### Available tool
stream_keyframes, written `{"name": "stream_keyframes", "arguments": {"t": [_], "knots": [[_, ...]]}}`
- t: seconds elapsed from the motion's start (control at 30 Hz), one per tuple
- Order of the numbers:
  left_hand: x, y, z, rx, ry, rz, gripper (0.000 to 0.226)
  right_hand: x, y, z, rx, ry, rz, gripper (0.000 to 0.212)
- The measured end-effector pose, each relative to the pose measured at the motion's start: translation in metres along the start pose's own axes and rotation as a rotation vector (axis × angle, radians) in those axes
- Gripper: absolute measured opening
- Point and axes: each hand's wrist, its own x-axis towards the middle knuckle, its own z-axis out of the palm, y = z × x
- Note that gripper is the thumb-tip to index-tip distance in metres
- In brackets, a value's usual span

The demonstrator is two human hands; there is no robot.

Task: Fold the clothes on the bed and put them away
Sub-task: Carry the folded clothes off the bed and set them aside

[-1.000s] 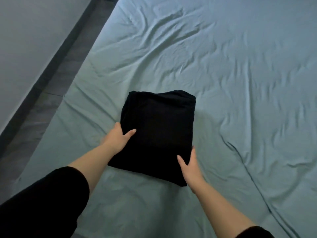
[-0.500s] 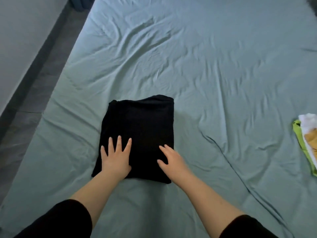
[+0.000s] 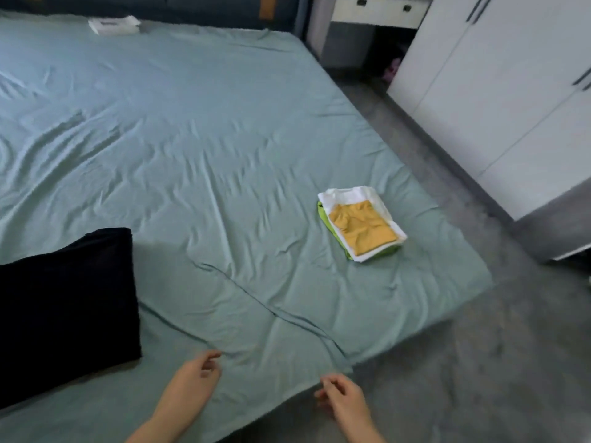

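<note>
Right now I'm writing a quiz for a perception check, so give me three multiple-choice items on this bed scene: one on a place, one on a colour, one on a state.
1. Where does the stack of folded clothes lie relative to the black folded garment?
A. on top of it
B. apart from it, nearer the wardrobe
C. under it

2. What colour is the stack's top piece?
A. red
B. black
C. yellow

3. What do the left hand and right hand hold?
A. nothing
B. the stack, together
C. the black garment, together

Key:
1 B: bare sheet lies between the two.
2 C: a yellow piece lies uppermost.
3 A: both hands show loosely curled fingers and touch no clothes.
</note>
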Motion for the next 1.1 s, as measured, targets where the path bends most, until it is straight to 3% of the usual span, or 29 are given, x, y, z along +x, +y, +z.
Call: {"name": "stream_keyframes", "arguments": {"t": [0.1,0.2,0.5,0.73,1.1], "knots": [[-0.036,0.057,0.059,-0.314,0.003,-0.106,0.019,-0.029,0.025,-0.083,0.072,0.058,0.027,0.016],[-0.067,0.096,0.116,-0.408,-0.024,-0.155,0.019,-0.049,0.053,-0.151,0.066,0.074,0.05,0.014],[-0.106,0.134,0.227,-0.234,-0.12,-0.148,0.019,-0.052,0.085,-0.262,0.098,0.081,0.011,0.014],[-0.059,0.179,0.268,-0.151,-0.102,-0.178,0.017,0.01,0.054,-0.319,0.122,0.042,-0.061,0.014],[0.025,0.283,0.349,-0.257,-0.168,-0.309,0.018,0.14,0.01,-0.438,-0.108,0.001,0.064,0.012]]}}
